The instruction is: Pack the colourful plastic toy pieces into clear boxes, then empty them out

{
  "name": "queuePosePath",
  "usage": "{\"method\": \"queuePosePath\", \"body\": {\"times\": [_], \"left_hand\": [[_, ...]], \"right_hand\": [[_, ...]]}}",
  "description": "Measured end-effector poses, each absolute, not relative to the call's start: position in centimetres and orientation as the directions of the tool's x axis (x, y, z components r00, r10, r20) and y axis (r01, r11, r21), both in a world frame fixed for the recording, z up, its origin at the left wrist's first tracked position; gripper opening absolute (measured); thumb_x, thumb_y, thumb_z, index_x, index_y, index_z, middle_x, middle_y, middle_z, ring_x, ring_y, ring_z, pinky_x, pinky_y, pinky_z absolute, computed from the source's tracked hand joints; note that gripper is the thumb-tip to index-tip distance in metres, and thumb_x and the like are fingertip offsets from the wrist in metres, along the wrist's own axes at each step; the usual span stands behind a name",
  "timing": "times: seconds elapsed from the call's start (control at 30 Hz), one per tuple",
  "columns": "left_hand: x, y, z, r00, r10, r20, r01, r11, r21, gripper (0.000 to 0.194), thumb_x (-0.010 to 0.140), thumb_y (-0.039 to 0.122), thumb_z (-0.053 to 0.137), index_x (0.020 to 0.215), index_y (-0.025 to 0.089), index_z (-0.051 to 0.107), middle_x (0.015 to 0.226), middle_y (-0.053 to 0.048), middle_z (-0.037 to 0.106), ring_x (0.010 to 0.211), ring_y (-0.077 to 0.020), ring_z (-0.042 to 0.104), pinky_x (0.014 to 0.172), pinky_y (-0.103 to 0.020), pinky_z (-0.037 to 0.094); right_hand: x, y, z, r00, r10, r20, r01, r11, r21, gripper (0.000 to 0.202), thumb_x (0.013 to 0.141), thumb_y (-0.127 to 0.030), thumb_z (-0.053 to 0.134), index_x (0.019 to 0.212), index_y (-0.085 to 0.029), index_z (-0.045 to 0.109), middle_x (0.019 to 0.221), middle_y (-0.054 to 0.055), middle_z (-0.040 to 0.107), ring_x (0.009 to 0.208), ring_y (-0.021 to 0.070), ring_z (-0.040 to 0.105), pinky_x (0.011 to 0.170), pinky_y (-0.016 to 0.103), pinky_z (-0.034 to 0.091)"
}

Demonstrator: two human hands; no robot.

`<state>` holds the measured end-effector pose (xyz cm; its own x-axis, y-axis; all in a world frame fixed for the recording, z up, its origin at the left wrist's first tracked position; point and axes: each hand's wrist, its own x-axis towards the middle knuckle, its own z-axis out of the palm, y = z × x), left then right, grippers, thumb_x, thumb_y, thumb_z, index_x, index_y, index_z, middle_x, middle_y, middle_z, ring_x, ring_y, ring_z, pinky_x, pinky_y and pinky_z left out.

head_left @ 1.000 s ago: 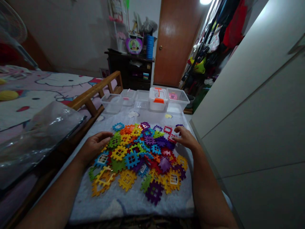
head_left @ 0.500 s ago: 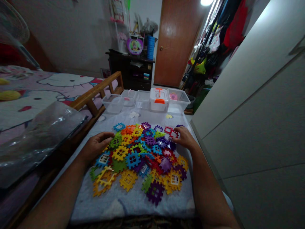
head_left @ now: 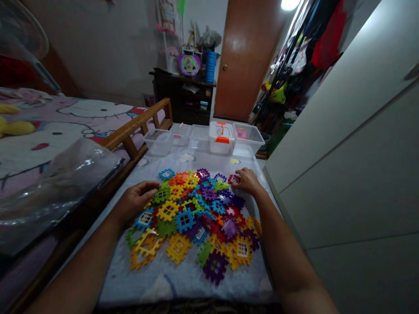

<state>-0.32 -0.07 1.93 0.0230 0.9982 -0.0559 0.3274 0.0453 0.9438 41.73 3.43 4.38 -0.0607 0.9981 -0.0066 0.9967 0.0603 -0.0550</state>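
A heap of colourful interlocking plastic building blocks (head_left: 185, 219), notched square pieces with some window inserts, lies spread on the cloth-covered table. My left hand (head_left: 139, 199) rests at the heap's left edge, fingers stretched toward a green block (head_left: 161, 195) and a little apart. At the far right edge of the heap, my right hand (head_left: 248, 181) has its thumb and fingers around a red block (head_left: 233, 179), partly hidden by the fingers. Close to the right hand lie a purple block (head_left: 220, 178) and a lime-green piece (head_left: 221, 186).
Clear plastic bins (head_left: 159, 141) line the table's far end, beside a lidded box with orange latches (head_left: 221, 139). A wooden bed rail (head_left: 131, 126) runs along the left with a plastic bag (head_left: 75, 174) beyond it. A pale cabinet (head_left: 343, 152) stands right.
My right hand has moved left and slightly away from me over the red block, covering more of it. My left hand stays at the heap's edge. The view has shifted slightly.
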Motion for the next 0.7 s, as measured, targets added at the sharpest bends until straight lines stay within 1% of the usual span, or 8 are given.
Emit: {"method": "queuePosePath", "body": {"times": [0.07, 0.23, 0.3, 0.5, 0.63, 0.7], "left_hand": [[-0.4, 0.0, 1.9, 0.019, 0.998, -0.055, 0.335, 0.045, 0.941, 0.048, 0.065, 0.055, 0.076, 0.099, 0.021, 0.075, 0.106, -0.007, 0.077, 0.099, -0.0281, 0.071, 0.089, -0.035, 0.058], [-0.3, -0.1, 2.0, 0.026, 0.999, -0.046, 0.340, 0.035, 0.940, 0.049, 0.066, 0.056, 0.076, 0.099, 0.020, 0.075, 0.106, -0.008, 0.076, 0.100, -0.0292, 0.070, 0.091, -0.036, 0.057], [-0.3, -0.1, 2.0, 0.024, 0.999, -0.043, 0.338, 0.032, 0.941, 0.049, 0.065, 0.056, 0.076, 0.098, 0.020, 0.075, 0.105, -0.008, 0.076, 0.100, -0.0294, 0.070, 0.091, -0.036, 0.057], [-0.3, 0.0, 1.9, 0.017, 0.998, -0.061, 0.349, 0.051, 0.936, 0.055, 0.063, 0.059, 0.077, 0.101, 0.018, 0.075, 0.106, -0.010, 0.076, 0.097, -0.0301, 0.071, 0.086, -0.036, 0.059], [-0.4, 0.0, 1.8, 0.029, 0.998, -0.057, 0.351, 0.043, 0.936, 0.057, 0.064, 0.060, 0.076, 0.102, 0.017, 0.074, 0.108, -0.010, 0.076, 0.099, -0.0304, 0.071, 0.089, -0.037, 0.058], [-0.4, 0.1, 1.7, 0.031, 0.998, -0.048, 0.350, 0.034, 0.936, 0.056, 0.065, 0.060, 0.075, 0.102, 0.017, 0.074, 0.108, -0.010, 0.076, 0.101, -0.0303, 0.070, 0.091, -0.037, 0.057]], "right_hand": [[41.8, 3.6, 4.4, -0.082, 0.996, -0.024, 0.995, 0.080, -0.061, 0.053, 0.076, -0.044, 0.076, 0.123, -0.020, 0.066, 0.121, 0.015, 0.064, 0.107, 0.0303, 0.056, 0.086, 0.035, 0.041], [41.4, 3.9, 4.3, -0.134, 0.988, -0.074, 0.990, 0.130, -0.055, 0.039, 0.078, -0.038, 0.073, 0.112, -0.019, 0.068, 0.111, 0.014, 0.067, 0.100, 0.0292, 0.058, 0.083, 0.035, 0.041], [41.6, 4.1, 4.4, -0.145, 0.987, -0.072, 0.988, 0.141, -0.058, 0.038, 0.078, -0.035, 0.073, 0.112, -0.019, 0.068, 0.111, 0.014, 0.067, 0.102, 0.0286, 0.057, 0.084, 0.034, 0.041], [43.9, 5.3, 5.2, -0.136, 0.990, -0.037, 0.987, 0.133, -0.086, 0.053, 0.077, -0.038, 0.074, 0.126, -0.020, 0.061, 0.125, 0.013, 0.060, 0.112, 0.0304, 0.052, 0.087, 0.035, 0.040], [44.1, 5.8, 4.9, -0.161, 0.983, -0.087, 0.983, 0.152, -0.105, 0.050, 0.074, -0.032, 0.075, 0.122, -0.022, 0.064, 0.122, 0.011, 0.063, 0.110, 0.0312, 0.054, 0.089, 0.038, 0.042], [44.2, 5.9, 4.8, -0.166, 0.981, -0.099, 0.982, 0.155, -0.108, 0.056, 0.071, -0.031, 0.078, 0.125, -0.023, 0.063, 0.127, 0.012, 0.063, 0.114, 0.0330, 0.054, 0.093, 0.041, 0.042]]}}
